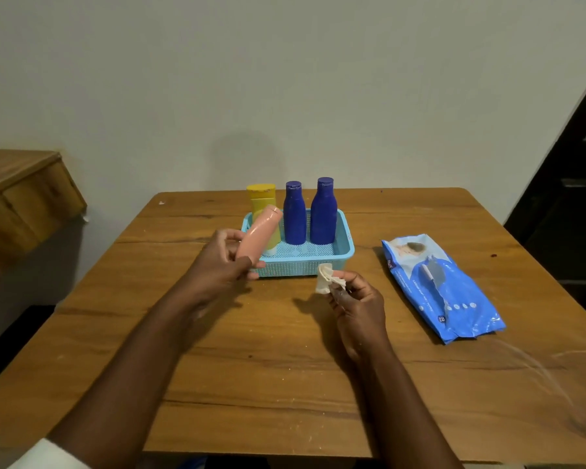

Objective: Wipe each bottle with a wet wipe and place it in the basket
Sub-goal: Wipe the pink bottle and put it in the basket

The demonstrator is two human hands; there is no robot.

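Note:
My left hand [222, 257] grips a pink bottle [259, 231] by its lower end, tilted with its cap toward the light blue basket [344, 253]. A crumpled white wet wipe [326, 277] is pinched in my right hand [356, 299], just in front of the basket's near wall and apart from the pink bottle. Inside the basket stand a yellow bottle [260, 198] at the left and two dark blue bottles [294, 214] [323, 211] upright to its right. The pink bottle partly hides the yellow one.
A blue pack of wet wipes [444, 289] lies flat on the wooden table [268, 367] to the right of the basket. A wooden cabinet [21, 198] stands off to the left, and a dark doorway [569, 198] is at the right.

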